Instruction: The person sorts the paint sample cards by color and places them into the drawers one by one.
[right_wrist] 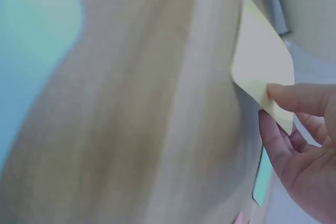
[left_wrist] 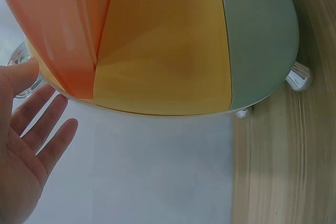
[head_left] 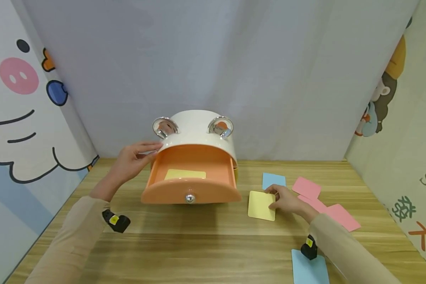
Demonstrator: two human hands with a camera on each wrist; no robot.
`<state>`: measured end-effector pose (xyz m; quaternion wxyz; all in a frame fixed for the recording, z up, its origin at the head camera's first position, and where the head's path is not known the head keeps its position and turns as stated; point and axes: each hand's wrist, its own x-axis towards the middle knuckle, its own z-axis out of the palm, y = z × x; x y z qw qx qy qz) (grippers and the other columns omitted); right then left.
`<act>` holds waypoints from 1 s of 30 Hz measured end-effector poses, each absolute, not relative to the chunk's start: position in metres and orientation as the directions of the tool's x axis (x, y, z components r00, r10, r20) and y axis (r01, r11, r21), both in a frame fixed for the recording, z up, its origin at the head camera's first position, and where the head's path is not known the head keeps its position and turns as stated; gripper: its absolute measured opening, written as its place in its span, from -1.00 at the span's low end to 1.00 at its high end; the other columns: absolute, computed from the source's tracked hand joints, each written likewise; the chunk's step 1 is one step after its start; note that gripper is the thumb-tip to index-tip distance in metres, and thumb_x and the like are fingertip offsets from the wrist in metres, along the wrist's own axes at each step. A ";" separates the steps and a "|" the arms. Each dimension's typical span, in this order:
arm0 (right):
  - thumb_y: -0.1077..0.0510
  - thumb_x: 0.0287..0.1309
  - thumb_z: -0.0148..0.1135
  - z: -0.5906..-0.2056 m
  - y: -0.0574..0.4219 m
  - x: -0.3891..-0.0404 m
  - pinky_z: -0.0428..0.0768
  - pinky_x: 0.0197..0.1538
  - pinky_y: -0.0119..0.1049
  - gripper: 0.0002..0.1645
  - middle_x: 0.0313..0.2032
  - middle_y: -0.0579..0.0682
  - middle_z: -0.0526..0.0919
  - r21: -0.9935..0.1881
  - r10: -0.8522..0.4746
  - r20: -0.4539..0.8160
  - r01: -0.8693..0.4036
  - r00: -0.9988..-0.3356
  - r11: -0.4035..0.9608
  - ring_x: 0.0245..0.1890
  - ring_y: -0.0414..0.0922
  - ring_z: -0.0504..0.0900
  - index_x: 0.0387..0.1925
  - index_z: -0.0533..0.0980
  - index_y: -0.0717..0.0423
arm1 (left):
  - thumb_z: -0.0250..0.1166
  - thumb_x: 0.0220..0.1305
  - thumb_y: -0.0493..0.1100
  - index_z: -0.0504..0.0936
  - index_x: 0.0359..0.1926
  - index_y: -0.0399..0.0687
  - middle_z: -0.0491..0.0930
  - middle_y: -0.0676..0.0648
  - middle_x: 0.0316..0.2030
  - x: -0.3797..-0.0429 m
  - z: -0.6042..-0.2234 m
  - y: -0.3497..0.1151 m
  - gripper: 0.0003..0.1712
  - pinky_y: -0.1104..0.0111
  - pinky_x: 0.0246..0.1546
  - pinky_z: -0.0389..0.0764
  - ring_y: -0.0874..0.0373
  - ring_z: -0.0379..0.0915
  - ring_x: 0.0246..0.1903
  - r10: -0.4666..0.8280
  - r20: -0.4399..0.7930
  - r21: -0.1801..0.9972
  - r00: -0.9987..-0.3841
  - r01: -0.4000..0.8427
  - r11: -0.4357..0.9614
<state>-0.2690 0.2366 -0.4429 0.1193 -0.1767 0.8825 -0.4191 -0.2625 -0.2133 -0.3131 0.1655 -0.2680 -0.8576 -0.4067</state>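
Observation:
A white drawer box [head_left: 198,120] with two round silver ears stands at the back of the table. Its orange top drawer [head_left: 163,192] is pulled out, and a yellow card [head_left: 184,174] lies inside. My left hand [head_left: 133,159] touches the box's upper left side with fairly straight fingers, the thumb at the front edge in the left wrist view. To the right of the drawer, my right hand [head_left: 285,199] pinches another yellow card [head_left: 260,206] by its right edge. The right wrist view shows that card [right_wrist: 262,51] tilted between thumb and fingers.
Beyond my right hand lies a blue card [head_left: 273,180]. Several pink cards [head_left: 342,217] are spread to the right, partly behind my wrist. Another blue card [head_left: 309,272] sits near the front, under my right sleeve's line. Below the orange drawer are yellow and green drawer fronts [left_wrist: 260,45].

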 end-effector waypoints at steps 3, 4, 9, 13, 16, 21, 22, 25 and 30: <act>0.47 -0.10 0.16 -0.435 0.242 -0.269 0.41 -0.43 -0.36 -0.54 -0.16 0.21 0.44 -0.808 -0.395 -0.106 -0.153 -0.913 0.569 -0.42 -0.09 0.32 -0.05 0.39 0.39 | 0.17 0.22 -0.31 0.57 0.01 -0.26 0.51 -0.24 0.00 -0.263 -0.313 -0.213 -0.68 0.22 -0.21 0.61 -0.09 0.43 0.00 0.328 0.500 0.610 -0.801 0.595 0.523; 0.47 -0.08 0.14 -0.432 0.243 -0.269 0.42 -0.42 -0.36 -0.55 -0.14 0.21 0.43 -0.812 -0.396 -0.117 -0.142 -0.911 0.567 -0.41 -0.09 0.33 -0.04 0.39 0.38 | 0.17 0.22 -0.31 0.57 0.01 -0.26 0.51 -0.24 0.00 -0.262 -0.313 -0.213 -0.68 0.22 -0.21 0.61 -0.09 0.43 0.00 0.330 0.501 0.610 -0.800 0.596 0.522; 0.44 0.00 0.08 -0.413 0.251 -0.268 0.49 -0.31 -0.26 -0.57 -0.06 0.24 0.39 -0.821 -0.424 -0.109 -0.158 -0.899 0.548 -0.31 -0.06 0.33 -0.01 0.38 0.38 | 0.18 0.21 -0.34 0.57 0.00 -0.28 0.51 -0.25 0.00 -0.263 -0.313 -0.214 -0.68 0.28 -0.22 0.61 -0.08 0.43 -0.01 0.334 0.514 0.601 -0.790 0.609 0.517; 0.43 0.03 0.08 -0.394 0.255 -0.270 0.53 -0.24 -0.21 -0.57 -0.07 0.23 0.39 -0.823 -0.430 -0.099 -0.169 -0.897 0.542 -0.28 -0.05 0.32 0.01 0.36 0.40 | 0.19 0.20 -0.35 0.57 0.00 -0.29 0.52 -0.25 0.00 -0.263 -0.313 -0.215 -0.68 0.32 -0.23 0.62 -0.08 0.43 -0.01 0.329 0.520 0.596 -0.788 0.611 0.521; 0.43 0.05 0.06 -0.377 0.257 -0.273 0.57 -0.21 -0.23 -0.55 -0.15 0.20 0.41 -0.832 -0.441 -0.102 -0.167 -0.892 0.530 -0.32 -0.08 0.36 0.04 0.32 0.43 | 0.19 0.20 -0.35 0.57 0.00 -0.29 0.51 -0.25 0.00 -0.264 -0.314 -0.215 -0.68 0.30 -0.24 0.62 -0.09 0.43 -0.01 0.329 0.518 0.590 -0.789 0.609 0.530; 0.42 0.10 0.04 -0.346 0.256 -0.274 0.61 -0.19 -0.28 -0.53 -0.11 0.27 0.40 -0.829 -0.450 -0.061 -0.206 -0.891 0.520 -0.31 -0.11 0.37 0.08 0.28 0.47 | 0.19 0.19 -0.35 0.57 0.00 -0.27 0.51 -0.24 0.01 -0.265 -0.314 -0.215 -0.67 0.25 -0.23 0.62 -0.08 0.44 -0.02 0.331 0.516 0.593 -0.790 0.609 0.527; 0.41 0.10 0.05 -0.340 0.255 -0.273 0.62 -0.19 -0.29 -0.54 -0.07 0.28 0.39 -0.824 -0.444 -0.050 -0.214 -0.895 0.524 -0.30 -0.12 0.39 0.08 0.29 0.46 | 0.19 0.19 -0.34 0.57 0.00 -0.26 0.52 -0.23 0.01 -0.265 -0.314 -0.215 -0.67 0.24 -0.23 0.61 -0.07 0.44 -0.01 0.331 0.516 0.595 -0.790 0.608 0.526; 0.39 0.12 0.07 -0.320 0.254 -0.272 0.62 -0.18 -0.30 -0.54 -0.05 0.29 0.41 -0.830 -0.443 -0.025 -0.229 -0.896 0.509 -0.28 -0.13 0.45 0.08 0.28 0.45 | 0.19 0.20 -0.34 0.57 0.01 -0.27 0.51 -0.24 0.01 -0.265 -0.314 -0.215 -0.67 0.22 -0.23 0.61 -0.09 0.43 -0.01 0.331 0.512 0.594 -0.793 0.605 0.530; 0.38 0.13 0.08 -0.286 0.249 -0.270 0.62 -0.17 -0.31 -0.53 -0.14 0.21 0.45 -0.851 -0.454 0.002 -0.240 -0.891 0.467 -0.27 -0.19 0.51 0.09 0.27 0.44 | 0.18 0.21 -0.34 0.55 0.02 -0.29 0.49 -0.26 0.03 -0.264 -0.314 -0.214 -0.67 0.22 -0.22 0.61 -0.11 0.42 0.01 0.336 0.502 0.598 -0.797 0.601 0.530</act>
